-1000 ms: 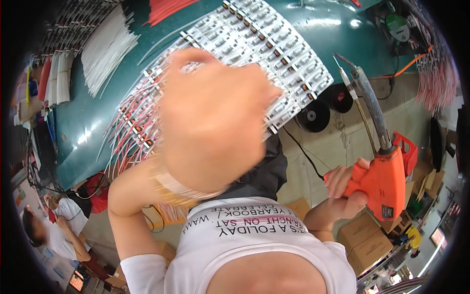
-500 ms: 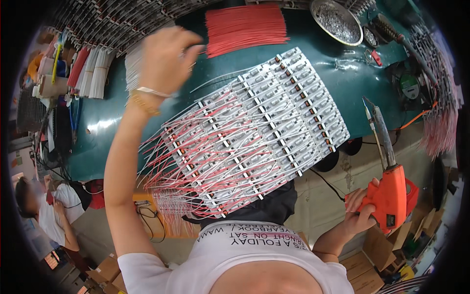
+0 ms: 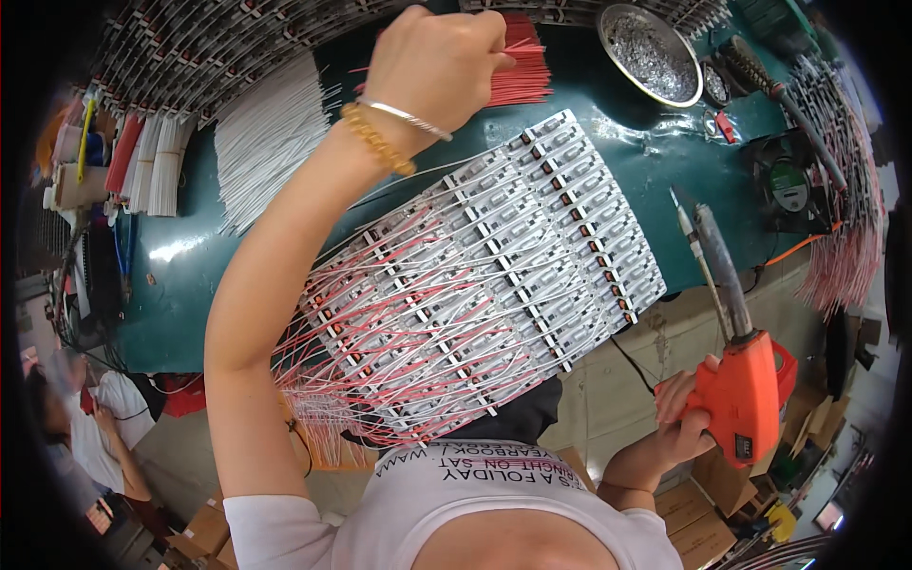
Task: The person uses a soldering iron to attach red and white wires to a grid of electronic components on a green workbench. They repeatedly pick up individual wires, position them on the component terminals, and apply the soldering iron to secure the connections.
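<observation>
My left hand (image 3: 442, 71) hangs over the bundle of red wires (image 3: 521, 66) at the far side of the table. Its fingers are curled inward and partly hidden behind the hand, so what they hold, if anything, does not show. My right hand (image 3: 686, 418) grips a red soldering gun (image 3: 746, 399) at the right, its long metal tip and thin feed tube pointing away from me. Between my arms lies a tilted panel of small circuit boards (image 3: 532, 237), in rows. Red and white wires (image 3: 380, 323) spread over its left half and trail past the near left edge.
White wires (image 3: 271, 133) lie in a pile left of my left hand. A metal bowl (image 3: 651, 52) of shiny bits stands at the far right, near a brush (image 3: 746, 62) and a small fan (image 3: 788, 185). Wired boards hang at the right. Another person (image 3: 109, 418) sits at the left.
My left hand has moved right, from above the white wires to the red wires. My right hand with the soldering gun has shifted slightly left and nearer to me.
</observation>
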Demonstrator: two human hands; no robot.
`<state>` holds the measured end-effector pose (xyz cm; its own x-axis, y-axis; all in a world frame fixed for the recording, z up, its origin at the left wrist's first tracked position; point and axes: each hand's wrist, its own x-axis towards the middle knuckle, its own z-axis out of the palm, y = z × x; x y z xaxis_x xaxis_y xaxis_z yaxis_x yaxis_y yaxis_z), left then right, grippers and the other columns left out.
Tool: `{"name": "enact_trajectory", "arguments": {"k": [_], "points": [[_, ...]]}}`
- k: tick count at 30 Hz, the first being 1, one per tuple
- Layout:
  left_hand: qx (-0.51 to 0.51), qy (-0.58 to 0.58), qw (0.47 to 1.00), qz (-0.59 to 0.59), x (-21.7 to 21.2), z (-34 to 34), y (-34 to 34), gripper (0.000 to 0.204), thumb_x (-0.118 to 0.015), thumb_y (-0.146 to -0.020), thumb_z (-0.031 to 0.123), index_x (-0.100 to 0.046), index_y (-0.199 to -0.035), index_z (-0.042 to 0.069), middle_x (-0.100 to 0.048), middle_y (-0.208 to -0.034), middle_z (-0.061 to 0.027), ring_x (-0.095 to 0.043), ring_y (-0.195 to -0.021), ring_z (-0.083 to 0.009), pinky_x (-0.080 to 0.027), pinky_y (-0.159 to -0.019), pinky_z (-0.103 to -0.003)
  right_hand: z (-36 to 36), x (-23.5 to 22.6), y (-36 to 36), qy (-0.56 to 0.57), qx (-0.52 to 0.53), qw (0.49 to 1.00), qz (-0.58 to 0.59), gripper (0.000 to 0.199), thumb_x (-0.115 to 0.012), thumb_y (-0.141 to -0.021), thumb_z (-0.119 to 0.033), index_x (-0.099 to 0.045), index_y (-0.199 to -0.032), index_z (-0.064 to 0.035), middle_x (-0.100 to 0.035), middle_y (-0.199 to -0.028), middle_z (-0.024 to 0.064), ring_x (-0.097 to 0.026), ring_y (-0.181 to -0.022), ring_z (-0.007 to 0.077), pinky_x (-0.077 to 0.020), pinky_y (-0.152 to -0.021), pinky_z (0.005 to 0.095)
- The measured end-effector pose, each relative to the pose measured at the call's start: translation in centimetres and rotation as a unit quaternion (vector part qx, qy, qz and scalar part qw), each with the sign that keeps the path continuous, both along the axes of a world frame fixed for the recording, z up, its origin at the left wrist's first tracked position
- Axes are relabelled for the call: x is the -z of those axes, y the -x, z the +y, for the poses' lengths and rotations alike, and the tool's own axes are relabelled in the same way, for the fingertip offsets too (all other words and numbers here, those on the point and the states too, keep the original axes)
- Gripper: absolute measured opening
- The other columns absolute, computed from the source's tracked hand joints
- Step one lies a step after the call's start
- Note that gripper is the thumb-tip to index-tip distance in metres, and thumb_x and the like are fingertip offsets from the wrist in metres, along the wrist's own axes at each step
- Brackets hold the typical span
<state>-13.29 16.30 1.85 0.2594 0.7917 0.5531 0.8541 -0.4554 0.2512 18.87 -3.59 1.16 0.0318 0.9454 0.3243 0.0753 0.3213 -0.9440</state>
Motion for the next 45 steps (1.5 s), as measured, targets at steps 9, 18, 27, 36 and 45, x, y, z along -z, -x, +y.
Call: {"name": "enact_trajectory", "arguments": {"k": [9, 18, 27, 36, 45], "points": [[-0.091, 0.335, 0.903, -0.252, -1.0, -7.1, -0.8, 0.017, -0.069, -0.08, 0.015, -0.065, -0.078, -0.002, -0.063, -0.066, -0.0043, -0.054, -0.062, -0.0065, -0.042, -0.058, -0.022, 2.3, -1.1, 4.8, 0.083, 0.072, 0.993, -0.053, 0.08, -0.055, -0.086, -0.054, -0.039, -0.124, 0.0143, -0.041, -0.047, -0.0021, -0.038, -0.038, 0.0071, -0.034, -0.041, 0.0219], [-0.076, 0.299, 0.925, -0.222, 1.1, -7.3, -1.0, 0.024, -0.072, -0.079, 0.02, -0.065, -0.074, -0.002, -0.062, -0.06, -0.0048, -0.052, -0.053, -0.0074, -0.041, -0.05, -0.023, 3.5, 0.0, 7.4, 0.204, -0.028, 0.978, 0.043, 0.081, -0.054, -0.086, -0.055, -0.037, -0.122, 0.0154, -0.038, -0.049, -0.0019, -0.037, -0.037, 0.0074, -0.0319, -0.038, 0.0216], [-0.072, 0.261, 0.941, -0.204, 1.5, -7.3, -1.3, 0.027, -0.072, -0.079, 0.022, -0.062, -0.068, -0.001, -0.059, -0.055, -0.009, -0.051, -0.046, -0.0134, -0.04, -0.048, -0.025, 2.4, 0.4, 7.1, 0.193, 0.009, 0.981, -0.014, 0.072, -0.06, -0.084, -0.052, -0.043, -0.112, 0.0124, -0.041, -0.05, -0.0003, -0.039, -0.038, 0.0086, -0.0342, -0.039, 0.0234], [-0.068, 0.183, 0.969, -0.154, 1.8, -7.5, -1.8, 0.024, -0.07, -0.079, 0.021, -0.059, -0.067, 0.003, -0.056, -0.052, -0.0065, -0.053, -0.047, -0.0203, -0.039, -0.059, -0.031, 2.0, 1.2, 6.1, 0.166, 0.027, 0.986, -0.013, 0.077, -0.062, -0.081, -0.054, -0.044, -0.114, 0.0131, -0.042, -0.049, -0.0014, -0.039, -0.038, 0.0078, -0.0331, -0.04, 0.0221], [-0.076, 0.184, 0.969, -0.148, 1.8, -7.9, -1.5, 0.022, -0.069, -0.08, 0.022, -0.061, -0.07, 0.004, -0.057, -0.054, -0.0068, -0.053, -0.048, -0.0206, -0.039, -0.06, -0.031, 2.0, 1.0, 5.3, 0.087, 0.072, 0.993, -0.045, 0.082, -0.059, -0.082, -0.056, -0.041, -0.122, 0.0126, -0.041, -0.046, -0.0017, -0.037, -0.036, 0.0082, -0.0327, -0.039, 0.022]]}}
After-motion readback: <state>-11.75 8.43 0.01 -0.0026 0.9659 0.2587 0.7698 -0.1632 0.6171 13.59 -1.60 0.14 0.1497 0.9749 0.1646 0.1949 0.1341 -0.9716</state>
